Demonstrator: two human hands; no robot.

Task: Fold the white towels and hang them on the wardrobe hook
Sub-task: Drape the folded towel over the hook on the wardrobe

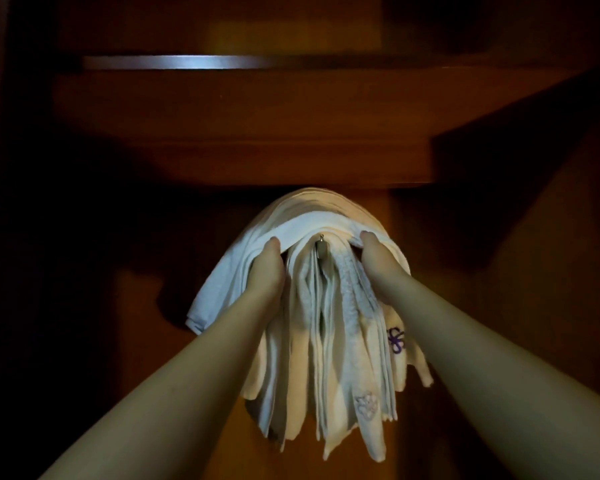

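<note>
Dim wardrobe interior point(291, 133), dark reddish-brown wood panels, pale metal rail point(187, 62) across top. Bundle of white towels point(329, 341) hangs from small metal hook point(321, 249) at centre, folds draping down in long strips; purple embroidered motif point(395, 339) on right edge. Folded white towel point(302, 225) arches over hook. Left hand point(265, 271) grips its left side, right hand point(378, 258) its right side, fingers curled into cloth.

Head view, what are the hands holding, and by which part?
Both hands, left and right, grip one folded white towel along its top fold, beside the hook.
</note>
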